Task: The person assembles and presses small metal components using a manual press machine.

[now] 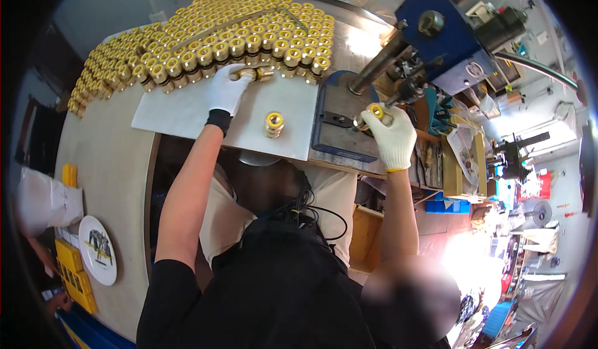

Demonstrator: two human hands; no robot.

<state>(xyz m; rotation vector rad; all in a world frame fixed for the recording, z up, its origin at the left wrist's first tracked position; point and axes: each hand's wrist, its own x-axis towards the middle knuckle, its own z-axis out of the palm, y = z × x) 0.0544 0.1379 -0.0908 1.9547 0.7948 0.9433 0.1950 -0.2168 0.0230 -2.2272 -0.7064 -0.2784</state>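
Note:
My left hand (227, 92), in a white glove with a black cuff, is closed around a brass fitting (263, 74) that lies sideways at the front of a big group of the same fittings (237, 45). On the white sheet (187, 117) one more brass fitting (274, 125) with a yellow ring on top stands upright between my hands. In a white glove, my right hand (393, 138) grips a yellow-ringed fitting (375, 110) over the base of a blue bench press (349, 138), just below its spindle. The lower part of that fitting is partly hidden by my fingers.
The press's column (377, 62) and blue head (436, 34) rise at the right. Beside it are hand tools (430, 159) and a cardboard box (458, 174). At the left, another person sits near a white plate (98, 250) and yellow cases (73, 274).

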